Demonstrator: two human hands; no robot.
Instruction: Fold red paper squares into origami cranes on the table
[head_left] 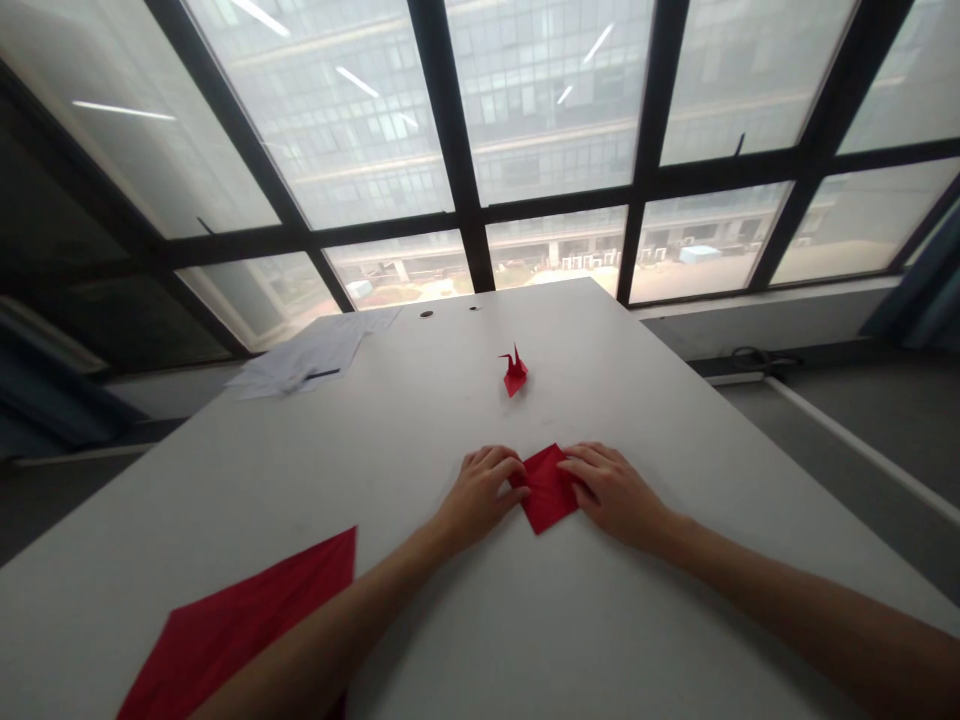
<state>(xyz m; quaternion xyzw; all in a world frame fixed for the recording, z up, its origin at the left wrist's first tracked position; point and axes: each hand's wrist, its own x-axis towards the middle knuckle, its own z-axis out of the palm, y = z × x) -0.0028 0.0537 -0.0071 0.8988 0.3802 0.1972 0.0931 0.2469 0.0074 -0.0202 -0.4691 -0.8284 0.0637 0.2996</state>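
Observation:
A small folded piece of red paper [548,490] lies flat on the white table [675,420] between my hands. My left hand [484,492] presses its left corner with curled fingertips. My right hand [611,490] lies on its right side, fingers bent onto the paper. A finished red paper crane [514,372] stands farther back on the table, apart from both hands.
A large flat red paper sheet [247,620] lies at the near left, partly under my left forearm. White papers with a dark pen [311,360] sit at the far left corner. Big windows [540,130] rise beyond the table's far edge. Floor drops off to the right.

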